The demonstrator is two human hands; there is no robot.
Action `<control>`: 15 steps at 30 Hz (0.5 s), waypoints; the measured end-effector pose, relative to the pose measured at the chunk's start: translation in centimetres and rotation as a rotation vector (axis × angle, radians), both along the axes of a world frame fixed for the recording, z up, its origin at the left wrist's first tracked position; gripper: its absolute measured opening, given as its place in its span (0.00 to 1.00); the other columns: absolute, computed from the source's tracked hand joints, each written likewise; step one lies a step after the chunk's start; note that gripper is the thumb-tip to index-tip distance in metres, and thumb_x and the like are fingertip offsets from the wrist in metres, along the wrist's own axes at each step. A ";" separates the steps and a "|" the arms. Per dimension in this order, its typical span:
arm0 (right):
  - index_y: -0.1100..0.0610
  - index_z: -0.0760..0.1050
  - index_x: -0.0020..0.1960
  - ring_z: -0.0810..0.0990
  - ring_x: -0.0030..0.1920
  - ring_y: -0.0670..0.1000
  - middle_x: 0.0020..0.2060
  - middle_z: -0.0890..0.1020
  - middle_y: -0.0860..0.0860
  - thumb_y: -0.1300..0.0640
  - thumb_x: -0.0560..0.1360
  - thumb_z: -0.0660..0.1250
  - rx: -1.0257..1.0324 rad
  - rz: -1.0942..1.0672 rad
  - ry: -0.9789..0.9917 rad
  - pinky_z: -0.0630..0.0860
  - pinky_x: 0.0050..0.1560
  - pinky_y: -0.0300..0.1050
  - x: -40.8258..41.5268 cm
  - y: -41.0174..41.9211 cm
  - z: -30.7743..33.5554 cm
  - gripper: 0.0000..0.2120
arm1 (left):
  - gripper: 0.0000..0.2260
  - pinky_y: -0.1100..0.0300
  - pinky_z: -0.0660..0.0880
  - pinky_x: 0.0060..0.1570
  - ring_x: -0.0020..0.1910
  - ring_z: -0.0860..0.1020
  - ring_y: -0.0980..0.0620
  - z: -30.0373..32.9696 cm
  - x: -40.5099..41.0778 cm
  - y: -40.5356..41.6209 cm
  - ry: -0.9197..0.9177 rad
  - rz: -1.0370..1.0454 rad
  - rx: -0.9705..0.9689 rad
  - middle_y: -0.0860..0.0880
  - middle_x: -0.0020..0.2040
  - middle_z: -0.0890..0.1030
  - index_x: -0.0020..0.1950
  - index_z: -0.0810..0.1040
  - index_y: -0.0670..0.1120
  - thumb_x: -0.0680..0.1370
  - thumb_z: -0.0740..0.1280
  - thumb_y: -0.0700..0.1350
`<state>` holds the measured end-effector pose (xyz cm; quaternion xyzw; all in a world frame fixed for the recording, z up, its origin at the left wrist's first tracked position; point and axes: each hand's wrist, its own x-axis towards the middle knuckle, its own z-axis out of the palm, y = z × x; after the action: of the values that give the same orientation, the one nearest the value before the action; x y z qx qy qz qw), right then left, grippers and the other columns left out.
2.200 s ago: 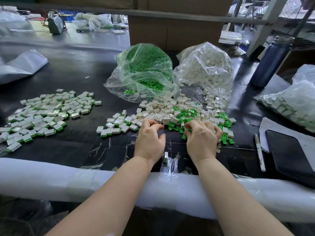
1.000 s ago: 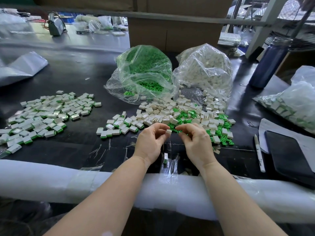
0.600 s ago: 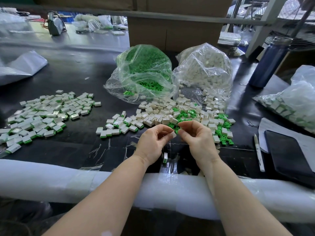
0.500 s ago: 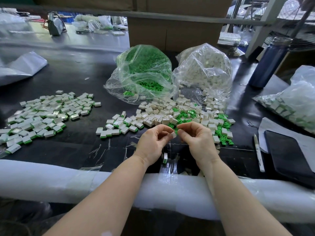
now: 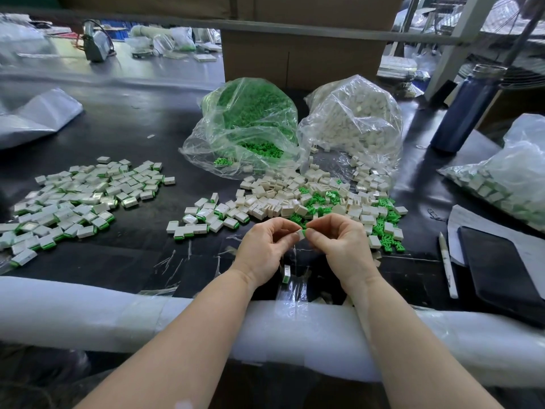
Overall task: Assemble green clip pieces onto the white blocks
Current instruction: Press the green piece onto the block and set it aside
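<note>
Hands meet at frame centre, just above the padded front edge of the surface [image 5: 88,314]. Left hand [image 5: 262,249] pinches a white block [image 5: 301,234] between thumb and fingertips; right hand [image 5: 342,246] is pinched right against it with a speck of green clip [image 5: 305,230] showing at the contact. Looks like a clip going in; cannot tell if it's seated.

One lone finished piece [image 5: 286,273] stands on edge just below the hands.

Done so far, judging by green edges on white bodies:
- small batch [image 5: 206,221] left of the hands, mid-frame
- big spread [image 5: 79,202] at left of frame, well apart from the work spot

Left to do:
- loose mixed heap [image 5: 324,202] of bare blocks and clips just beyond the hands, running to the right
- green clip bag [image 5: 244,125] and white block bag [image 5: 354,125] behind it, both near full, mouths spilling toward the heap

Another bag [image 5: 507,175] at right edge seems to hold green-and-white pieces; hard to be sure through the plastic.

Estimate: early. Finished count is small against what's in the two supply bags. Current unit is mid-insertion.
</note>
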<state>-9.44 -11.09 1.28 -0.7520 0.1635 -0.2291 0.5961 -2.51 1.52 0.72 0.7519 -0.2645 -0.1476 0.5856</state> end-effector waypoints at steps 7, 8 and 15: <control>0.58 0.79 0.38 0.79 0.31 0.45 0.29 0.81 0.50 0.69 0.72 0.68 0.056 0.067 0.010 0.77 0.32 0.36 -0.2 0.2 0.1 0.08 | 0.04 0.57 0.76 0.55 0.47 0.80 0.50 0.1 0.0 0.0 0.001 0.014 -0.015 0.47 0.44 0.83 0.47 0.81 0.46 0.75 0.68 0.38; 0.58 0.79 0.38 0.78 0.30 0.45 0.30 0.80 0.51 0.69 0.72 0.68 0.032 0.067 0.018 0.76 0.32 0.35 -0.2 0.2 0.1 0.08 | 0.05 0.57 0.76 0.55 0.47 0.80 0.50 0.1 0.0 0.1 -0.008 0.009 -0.009 0.48 0.43 0.83 0.46 0.81 0.47 0.75 0.68 0.38; 0.59 0.78 0.41 0.77 0.29 0.46 0.32 0.81 0.55 0.70 0.71 0.69 0.004 0.048 0.023 0.77 0.33 0.37 -0.2 0.4 0.2 0.07 | 0.05 0.55 0.76 0.56 0.47 0.80 0.50 0.1 -0.1 0.1 -0.017 0.008 0.001 0.48 0.43 0.83 0.46 0.82 0.47 0.76 0.68 0.38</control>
<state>-9.60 -10.66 1.52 -0.7570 0.1526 -0.2059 0.6011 -2.59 1.60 0.85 0.7544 -0.2663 -0.1388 0.5837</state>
